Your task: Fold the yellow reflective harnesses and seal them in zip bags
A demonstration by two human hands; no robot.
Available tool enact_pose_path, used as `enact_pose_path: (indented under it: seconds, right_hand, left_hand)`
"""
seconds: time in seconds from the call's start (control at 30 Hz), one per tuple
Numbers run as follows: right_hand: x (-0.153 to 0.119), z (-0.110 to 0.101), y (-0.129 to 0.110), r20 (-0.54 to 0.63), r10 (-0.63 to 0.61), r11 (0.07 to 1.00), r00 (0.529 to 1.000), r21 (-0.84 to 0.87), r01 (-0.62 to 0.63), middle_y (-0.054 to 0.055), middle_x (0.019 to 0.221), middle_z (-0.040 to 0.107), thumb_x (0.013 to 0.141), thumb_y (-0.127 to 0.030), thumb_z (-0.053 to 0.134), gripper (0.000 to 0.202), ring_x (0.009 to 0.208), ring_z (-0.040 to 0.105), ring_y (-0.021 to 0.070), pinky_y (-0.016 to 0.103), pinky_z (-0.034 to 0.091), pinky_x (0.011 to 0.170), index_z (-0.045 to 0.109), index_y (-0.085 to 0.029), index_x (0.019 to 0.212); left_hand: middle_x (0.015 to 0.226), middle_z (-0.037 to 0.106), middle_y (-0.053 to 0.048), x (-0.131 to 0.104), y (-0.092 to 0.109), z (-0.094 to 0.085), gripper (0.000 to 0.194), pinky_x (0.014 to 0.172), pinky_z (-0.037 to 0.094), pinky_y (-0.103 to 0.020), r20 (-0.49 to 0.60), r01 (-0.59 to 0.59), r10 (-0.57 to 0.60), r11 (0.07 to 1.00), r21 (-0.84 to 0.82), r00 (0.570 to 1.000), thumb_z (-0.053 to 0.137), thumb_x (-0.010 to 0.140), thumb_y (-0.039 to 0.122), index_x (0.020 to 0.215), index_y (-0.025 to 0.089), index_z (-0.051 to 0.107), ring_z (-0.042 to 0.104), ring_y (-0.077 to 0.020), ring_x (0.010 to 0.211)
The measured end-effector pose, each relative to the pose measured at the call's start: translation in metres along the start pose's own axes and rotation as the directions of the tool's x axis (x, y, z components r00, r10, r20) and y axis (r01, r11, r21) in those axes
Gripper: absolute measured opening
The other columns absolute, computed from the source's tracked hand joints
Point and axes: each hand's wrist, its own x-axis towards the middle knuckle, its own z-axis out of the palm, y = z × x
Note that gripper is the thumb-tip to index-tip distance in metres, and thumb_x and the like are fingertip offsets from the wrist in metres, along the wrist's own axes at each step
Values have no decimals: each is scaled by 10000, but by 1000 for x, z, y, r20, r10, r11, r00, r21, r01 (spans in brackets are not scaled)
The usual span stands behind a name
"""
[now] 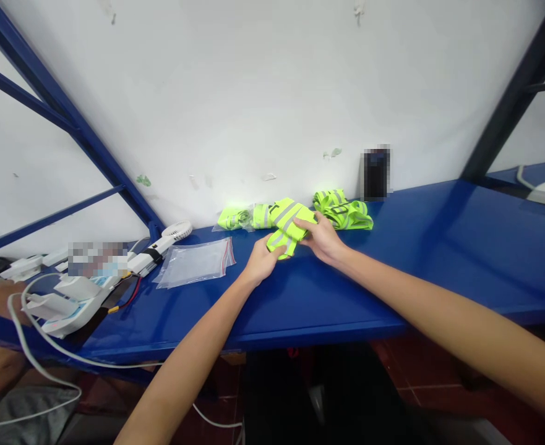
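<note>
Blue shelf (pixel 416 259) spans the view against a white wall. Clear zip bags (pixel 197 262) lie flat left of centre, a small white fan (pixel 170 238) beside them. Both hands pinch a folded neon-yellow vest (pixel 285 224): left hand (pixel 260 262) grips its near end, right hand (pixel 323 238) its right edge. Further folded vests (pixel 344 210) lie just behind.

Bright, even light falls from above and washes the white wall (pixel 272 93) pale. The blue surface (pixel 439 247) carries a soft sheen toward 3 o'clock. Below it, at 6 o'clock, all is dark. Frame posts bow outward at the edges; forearms stretch wide near the bottom corners.
</note>
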Motion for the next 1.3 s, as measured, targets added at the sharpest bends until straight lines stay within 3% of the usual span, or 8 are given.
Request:
enact_pose_path:
  seconds: [0.23, 0.37, 0.47, 0.6, 0.83, 1.0, 1.13, 1.3]
  right_hand:
    - [7, -9, 0, 55, -18, 994, 998, -107, 24, 21, 956, 662, 596, -273, 821, 484, 825, 667, 212, 387, 589, 689, 479, -238, 937]
    - [9, -17, 0, 147, -168, 917, 975, -340, 209, 2, 873, 629, 596, -346, 818, 495, 777, 633, 195, 361, 560, 695, 471, -229, 930]
    - [6, -21, -2, 343, -322, 693, 882, -549, 467, 40, 952, 637, 656, -365, 780, 436, 865, 618, 224, 377, 531, 791, 483, -219, 940]
    - [-2, -21, -2, 577, -316, 382, 753, -649, 657, 88, 1088, 657, 761, -274, 670, 428, 924, 639, 274, 405, 506, 836, 506, -196, 1149]
    - [-7, -20, 6, 787, -214, 263, 579, -524, 810, 90, 1424, 505, 815, -172, 568, 644, 1304, 482, 281, 458, 394, 1063, 403, -261, 1431]
    - [-5, -21, 10, 718, -268, 227, 643, -601, 766, 110, 1360, 556, 754, -370, 733, 708, 1224, 550, 307, 464, 446, 1010, 451, -256, 1393]
    - [-5, -20, 8, 654, -350, 220, 670, -638, 738, 76, 1318, 594, 773, -373, 723, 609, 1198, 568, 308, 451, 454, 996, 510, -284, 1337]
    - [-5, -18, 0, 543, -374, 305, 752, -694, 653, 65, 1184, 664, 787, -402, 698, 547, 1020, 641, 290, 416, 503, 885, 550, -240, 1287]
  left_hand:
    - [978, 718, -103, -5, 9, -2, 464, 793, 576, -384, 90, 121, -109, 982, -143, 990, 757, 665, 147, 1104, 136, 607, 715, -231, 779]
    - [1009, 706, -107, -7, 11, 0, 678, 811, 574, -418, 70, 137, -125, 967, -216, 990, 725, 666, 78, 1285, 177, 469, 719, -233, 771]
    - [1035, 692, -100, -7, 9, 1, 749, 822, 563, -449, 59, 138, -127, 961, -239, 990, 716, 663, 51, 1321, 219, 399, 718, -226, 770]
    - [1061, 676, -72, -6, 5, 0, 684, 911, 516, -483, 56, 158, -148, 933, -322, 987, 699, 651, 20, 1239, 231, 420, 708, -209, 841]
    - [917, 686, -65, -2, 7, -8, 444, 950, 484, -468, 138, 271, -237, 743, -613, 962, 492, 624, 80, 1056, 174, 526, 678, -218, 902]
    - [997, 684, -125, -3, 9, -9, 422, 921, 489, -503, 241, 306, -192, 697, -649, 951, 472, 617, 194, 1024, 146, 569, 647, -295, 1005]
    - [1062, 679, -175, -5, 9, -9, 480, 954, 462, -509, 335, 345, -160, 703, -622, 929, 476, 614, 252, 1061, 107, 575, 656, -313, 998]
    - [982, 721, -154, -7, 9, -13, 424, 940, 460, -502, 347, 302, -134, 819, -489, 928, 534, 673, 222, 1091, 157, 508, 690, -325, 978]
